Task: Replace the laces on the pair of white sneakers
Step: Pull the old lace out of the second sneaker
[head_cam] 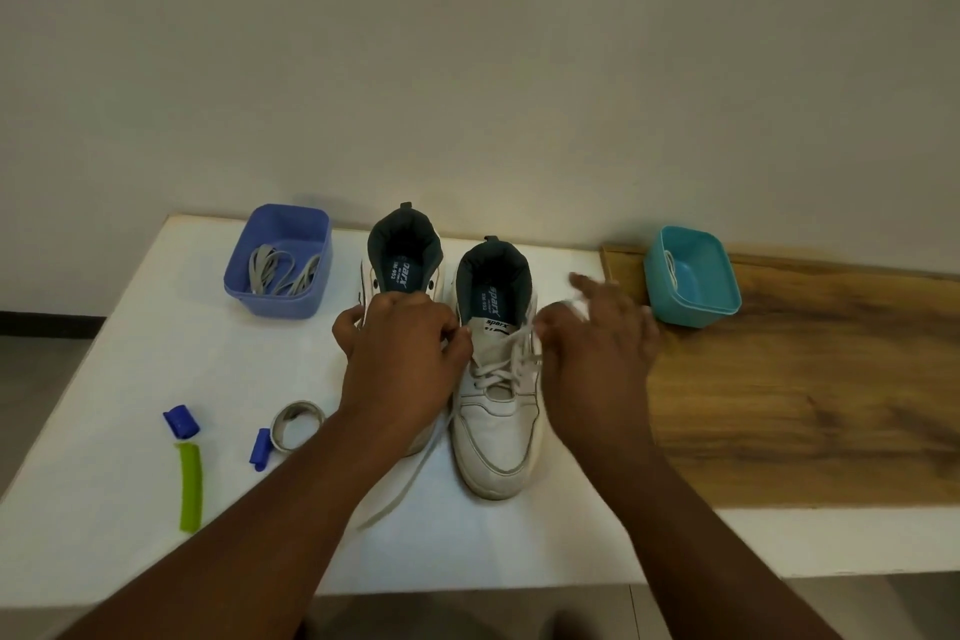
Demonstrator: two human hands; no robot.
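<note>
Sneakers: the pair stands side by side at the middle of the frame, toes toward the camera and openings away, likely so the eyelets face the person working on them
Right-hand sneaker (496, 411): lies just right of centre, laced with a white lace (506, 359) crossing its tongue; one loose end trails down past the toe toward the lower middle of the frame
Left-hand sneaker (402, 260): just left of it, mostly covered by the left hand; whether it carries a lace cannot be told
Left hand (402, 348): fingers curled at the edge of the laced sneaker's tongue, seemingly pinching the lace there, probably to steady the shoe against the pull
Right hand (597, 343): blurred at the right of the laced sneaker; thumb and forefinger seem to pinch a lace strand near the top eyelets, other fingers spread; grip not certain
Purple tub (278, 260): upper left of the table (104, 431), holding grey laces (283, 270), likely the replacements kept within reach
Teal tub (691, 276): right of the shoes, a pale strand inside, perhaps for removed laces
Lower left: tape roll (298, 424), two blue clips, a green strip (189, 486)
Step judged: unthreading the old lace, early in the task
</note>
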